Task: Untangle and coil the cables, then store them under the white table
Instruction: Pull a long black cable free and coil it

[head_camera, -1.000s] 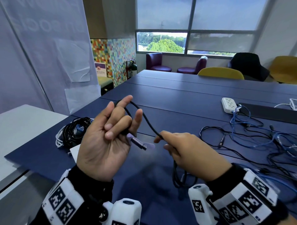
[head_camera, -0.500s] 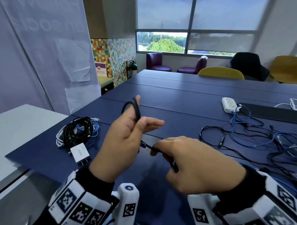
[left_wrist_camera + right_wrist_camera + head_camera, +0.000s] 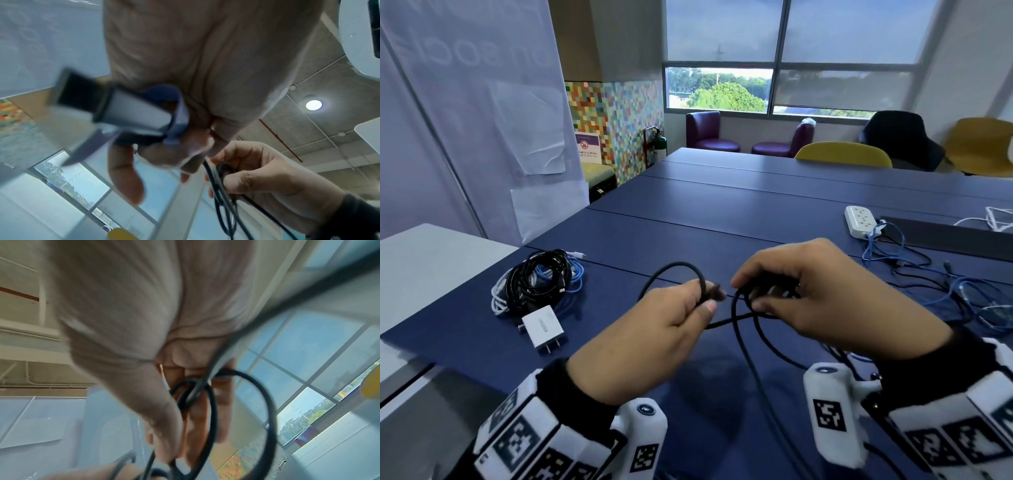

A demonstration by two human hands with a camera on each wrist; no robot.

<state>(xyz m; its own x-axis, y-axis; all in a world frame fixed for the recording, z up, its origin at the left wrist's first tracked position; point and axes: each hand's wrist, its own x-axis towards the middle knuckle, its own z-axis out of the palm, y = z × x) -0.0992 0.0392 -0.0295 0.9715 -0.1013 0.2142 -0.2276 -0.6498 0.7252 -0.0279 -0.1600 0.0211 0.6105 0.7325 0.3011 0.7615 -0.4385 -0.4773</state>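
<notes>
Room: Meeting room, big window far off, long blue table [image 3: 722, 219] under your hands, corner of the white table [image 3: 431, 260] at near left.
Step in hand: you're coiling, mid-wrap, on one black cable [image 3: 751, 346] held up over the near edge of the blue table.
Left hand: your left hand [image 3: 654, 329] has fingers curled, pinching the cable; one loop arcs up and back over the knuckles. The left wrist view shows a blurred plug end [image 3: 115, 105] tucked at the palm.
Right hand: your right hand [image 3: 822, 294] is curled round several turns of the same cable, thumb and fingertips closing on them; the right wrist view confirms the loops [image 3: 216, 410] threaded through the fingers.
Slack: the tail drops from the crossing between your hands toward the near edge; its end is out of sight.
Done pile: a coiled bundle [image 3: 541, 277] with a white charger [image 3: 544, 329] lies at left, near the white table.
To do: the loose tangle [image 3: 945, 284] at right, by the power strip [image 3: 859, 221].
Next move, as I judge it: feed the slack in even loops, keep the crossing from knotting, then secure the end.
</notes>
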